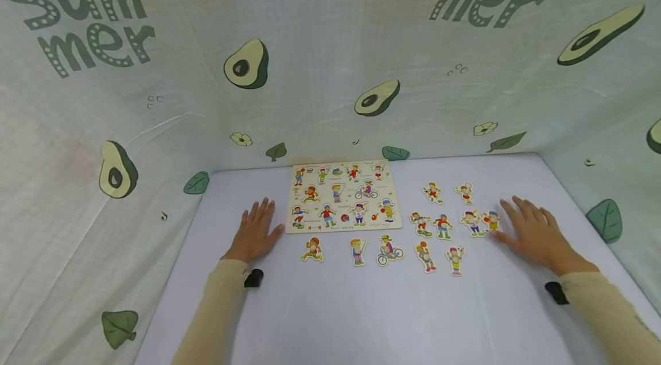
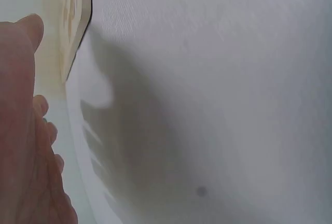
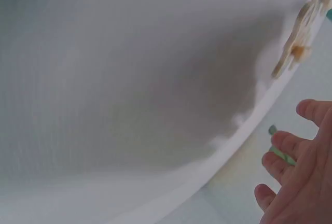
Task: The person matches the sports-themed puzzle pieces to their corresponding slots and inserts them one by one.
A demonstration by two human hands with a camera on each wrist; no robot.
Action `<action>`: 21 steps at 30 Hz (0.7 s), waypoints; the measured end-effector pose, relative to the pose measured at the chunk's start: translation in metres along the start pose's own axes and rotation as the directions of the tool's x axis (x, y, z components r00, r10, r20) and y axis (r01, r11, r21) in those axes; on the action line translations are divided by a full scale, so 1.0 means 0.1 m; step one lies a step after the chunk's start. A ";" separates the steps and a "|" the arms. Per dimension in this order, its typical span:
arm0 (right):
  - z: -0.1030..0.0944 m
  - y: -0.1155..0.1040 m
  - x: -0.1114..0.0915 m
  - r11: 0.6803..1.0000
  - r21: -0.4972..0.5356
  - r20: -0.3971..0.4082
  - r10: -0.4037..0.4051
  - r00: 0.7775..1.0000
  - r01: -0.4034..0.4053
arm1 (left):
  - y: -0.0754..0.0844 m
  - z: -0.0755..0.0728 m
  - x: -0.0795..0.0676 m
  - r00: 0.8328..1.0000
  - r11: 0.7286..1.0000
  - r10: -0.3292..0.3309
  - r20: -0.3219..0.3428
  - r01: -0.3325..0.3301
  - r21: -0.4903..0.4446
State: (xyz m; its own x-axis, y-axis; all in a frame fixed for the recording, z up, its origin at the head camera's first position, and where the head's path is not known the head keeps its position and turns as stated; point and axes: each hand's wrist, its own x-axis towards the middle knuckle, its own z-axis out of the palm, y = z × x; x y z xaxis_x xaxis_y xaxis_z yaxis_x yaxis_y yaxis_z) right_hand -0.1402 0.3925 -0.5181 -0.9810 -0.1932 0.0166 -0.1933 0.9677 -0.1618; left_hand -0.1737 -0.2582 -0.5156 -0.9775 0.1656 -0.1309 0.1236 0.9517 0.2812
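A wooden puzzle board (image 1: 372, 226) with printed sports figures lies at the back middle of the table. My left hand (image 1: 254, 233) is just off its left edge, fingers spread and straight, holding nothing; in the left wrist view the board's edge (image 2: 83, 6) shows beyond the thumb. Several loose figure pieces lie right of and in front of the board, among them a cyclist (image 1: 388, 251) and a runner (image 1: 312, 250). On the right, my right hand (image 1: 534, 236) has fingers spread, its thumb overlapping a blue-capped figure piece (image 1: 492, 218) in the head view.
More pieces stand nearby, such as a soccer player (image 1: 432, 193), a tennis player (image 1: 464, 193) and a skateboarder (image 1: 420, 224). A white tabletop (image 1: 361, 319) lies under everything. Behind it hangs a cloth (image 1: 310, 20) printed with avocados, leaves and lettering.
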 end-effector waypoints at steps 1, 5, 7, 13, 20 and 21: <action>0.00 -0.03 -0.01 1.000 0.001 -0.005 -0.011 1.000 0.011 | 0.02 0.01 0.00 1.000 1.000 0.006 -0.002 -0.006 -0.003; 0.03 -0.16 -0.04 0.998 0.005 -0.017 -0.055 0.998 0.055 | 0.07 0.04 0.01 1.000 0.999 0.029 -0.002 -0.029 -0.015; 0.05 -0.23 -0.06 0.997 0.010 -0.017 -0.074 0.997 0.074 | 0.09 0.06 0.02 0.999 0.999 0.040 0.004 -0.040 -0.009; 0.08 -0.44 -0.11 0.991 0.013 -0.047 -0.134 0.990 0.134 | 0.16 0.08 0.02 0.998 0.999 0.049 0.028 -0.050 0.001; 0.07 -0.62 -0.12 0.981 0.013 -0.043 -0.194 0.980 0.195 | 0.24 0.08 0.05 0.998 0.998 0.055 0.033 -0.055 0.002; 0.08 -0.64 -0.12 0.979 0.015 -0.045 -0.203 0.978 0.204 | 0.25 0.08 0.05 0.998 0.999 0.054 0.033 -0.054 0.000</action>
State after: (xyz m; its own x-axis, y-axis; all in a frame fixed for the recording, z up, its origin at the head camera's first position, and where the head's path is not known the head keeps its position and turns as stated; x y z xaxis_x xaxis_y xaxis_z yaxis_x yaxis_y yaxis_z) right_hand -0.1158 0.3319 -0.5158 -0.9211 -0.3781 0.0932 -0.3889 0.9054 -0.1702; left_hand -0.1742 -0.2317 -0.5167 -0.9632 0.2249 -0.1470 0.1759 0.9414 0.2880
